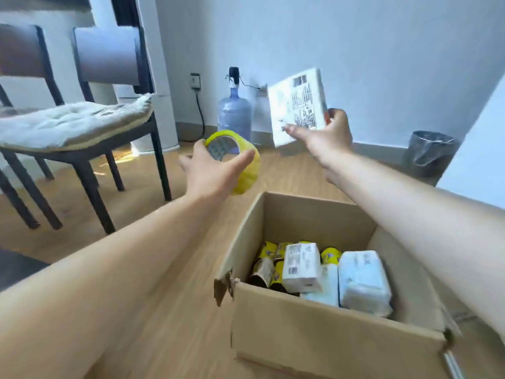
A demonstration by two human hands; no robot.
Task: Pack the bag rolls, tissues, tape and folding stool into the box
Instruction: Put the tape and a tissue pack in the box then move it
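Observation:
An open cardboard box (314, 335) stands on the wooden floor at the lower right. Inside lie several yellow-and-black bag rolls (269, 265) on the left and white tissue packs (363, 280) on the right. My left hand (210, 173) is stretched out beyond the box's far left corner, shut on a yellow tape roll (243, 157). My right hand (328, 135) is raised above the far side of the box and holds a white tissue pack (296, 105) with printed text, tilted upright. No folding stool is in view.
Two dark chairs stand at the left, the nearer one (82, 124) with a pale cushion. A blue water jug (234, 113) with a pump stands against the far wall. A grey waste bin (431, 151) with a liner stands at the right.

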